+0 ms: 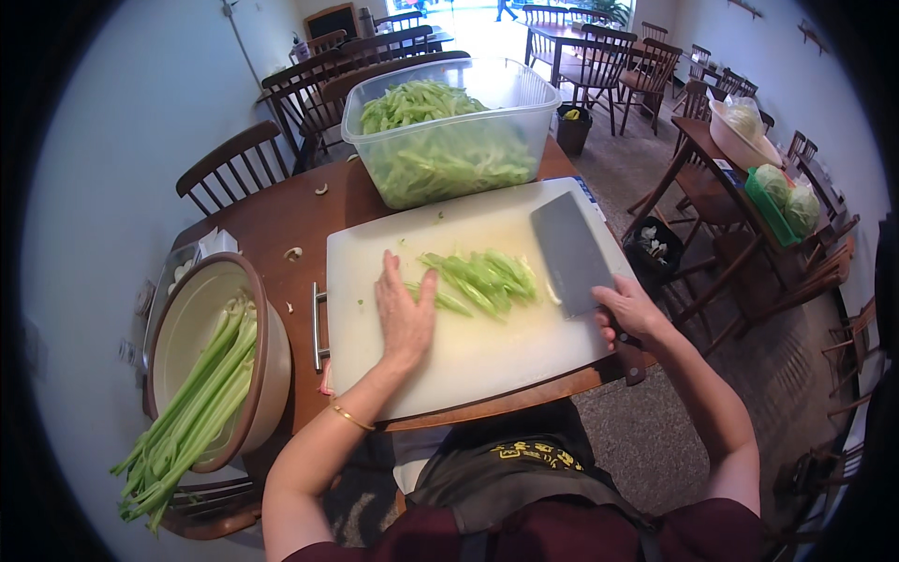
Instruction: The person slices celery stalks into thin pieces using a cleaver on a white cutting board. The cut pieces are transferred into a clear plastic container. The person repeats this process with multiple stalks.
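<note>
A white cutting board (365, 337) lies on the wooden table before me, with a small heap of sliced celery (484, 277) near its middle. My left hand (407, 309) is at the left end of the heap, palm toward the board. Its thumb stands apart from the fingers, and a few slices lie by the thumb. By its dark handle, my right hand (625, 309) grips a cleaver (572, 253). The broad blade is at the board's right side, apart from most of the slices; a pale sliver lies along its left edge.
Behind the board stands a clear plastic bin (449, 151) holding much cut celery. Long celery stalks (204, 393) lean out of a brown-rimmed basin (256, 309) at left. A metal handle (318, 327) juts from the board's left side. Cabbages (801, 207) sit on a side table at right.
</note>
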The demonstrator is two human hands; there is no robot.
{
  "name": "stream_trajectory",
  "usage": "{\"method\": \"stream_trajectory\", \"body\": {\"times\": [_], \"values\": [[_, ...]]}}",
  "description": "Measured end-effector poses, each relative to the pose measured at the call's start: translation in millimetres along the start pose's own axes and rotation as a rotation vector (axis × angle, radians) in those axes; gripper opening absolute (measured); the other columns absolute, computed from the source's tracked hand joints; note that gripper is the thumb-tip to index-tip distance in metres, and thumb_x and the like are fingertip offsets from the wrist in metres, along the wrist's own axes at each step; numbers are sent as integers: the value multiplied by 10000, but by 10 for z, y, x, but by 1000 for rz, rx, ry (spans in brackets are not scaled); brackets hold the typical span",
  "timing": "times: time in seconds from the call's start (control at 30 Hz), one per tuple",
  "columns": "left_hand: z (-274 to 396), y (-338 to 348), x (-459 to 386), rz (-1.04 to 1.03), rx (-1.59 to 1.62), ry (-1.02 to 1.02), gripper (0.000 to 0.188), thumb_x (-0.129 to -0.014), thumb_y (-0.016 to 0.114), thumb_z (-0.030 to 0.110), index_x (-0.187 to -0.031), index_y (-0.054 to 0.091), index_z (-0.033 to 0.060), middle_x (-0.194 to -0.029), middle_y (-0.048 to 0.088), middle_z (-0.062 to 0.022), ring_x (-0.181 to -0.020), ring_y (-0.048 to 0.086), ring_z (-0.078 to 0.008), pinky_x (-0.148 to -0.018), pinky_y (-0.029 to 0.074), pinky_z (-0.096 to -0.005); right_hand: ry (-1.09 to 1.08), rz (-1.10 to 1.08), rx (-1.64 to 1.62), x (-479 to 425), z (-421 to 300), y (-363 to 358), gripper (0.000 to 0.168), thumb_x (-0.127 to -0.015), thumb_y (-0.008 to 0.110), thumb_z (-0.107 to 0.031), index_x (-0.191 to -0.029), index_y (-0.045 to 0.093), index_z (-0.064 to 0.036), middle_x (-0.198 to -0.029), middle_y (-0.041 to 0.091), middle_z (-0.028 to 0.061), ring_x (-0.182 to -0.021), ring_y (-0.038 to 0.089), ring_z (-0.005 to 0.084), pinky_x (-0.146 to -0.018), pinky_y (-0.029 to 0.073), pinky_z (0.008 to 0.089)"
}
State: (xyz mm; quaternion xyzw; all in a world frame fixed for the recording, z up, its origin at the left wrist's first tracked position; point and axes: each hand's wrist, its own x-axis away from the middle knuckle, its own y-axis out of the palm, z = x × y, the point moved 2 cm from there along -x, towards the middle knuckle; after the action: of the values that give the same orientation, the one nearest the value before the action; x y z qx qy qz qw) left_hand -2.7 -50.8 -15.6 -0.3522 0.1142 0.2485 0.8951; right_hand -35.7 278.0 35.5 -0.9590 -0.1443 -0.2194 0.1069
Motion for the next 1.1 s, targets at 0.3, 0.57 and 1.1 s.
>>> {"method": "stream_trajectory", "body": {"times": [0.3, 0.57, 1.1], "values": [[377, 404, -54, 78, -12, 82, 910, -818, 774, 441, -1482, 390, -48, -1423, 482, -280, -1330, 456, -419, -1136, 347, -471, -122, -279, -38, -248, -151, 1354, 220, -1021, 491, -190, -1098, 492, 16, -682, 548, 63, -452, 553, 156, -401, 515, 334], [528, -22, -186, 221, 86, 214, 706, -800, 798, 245, -1394, 528, -26, -1359, 562, -237, -1246, 577, -378, -1045, 467, -443, -248, -344, -157, -21, -458, 1647, 182, -1036, 485, -202, -1005, 470, -23, -659, 543, 44, -454, 544, 140, -418, 497, 321], [1183, 409, -3234, -42, -614, 290, 603, -979, 530, 543, -1444, 568, 160, -1592, 360, -187, -1509, 260, -381, -1192, 180, -667, -586, 180, -112, -1138, -2317, 463, 328, -880, 666, -211, -1064, 538, 28, -686, 564, 56, -525, 583, 153, -450, 497, 322]]}}
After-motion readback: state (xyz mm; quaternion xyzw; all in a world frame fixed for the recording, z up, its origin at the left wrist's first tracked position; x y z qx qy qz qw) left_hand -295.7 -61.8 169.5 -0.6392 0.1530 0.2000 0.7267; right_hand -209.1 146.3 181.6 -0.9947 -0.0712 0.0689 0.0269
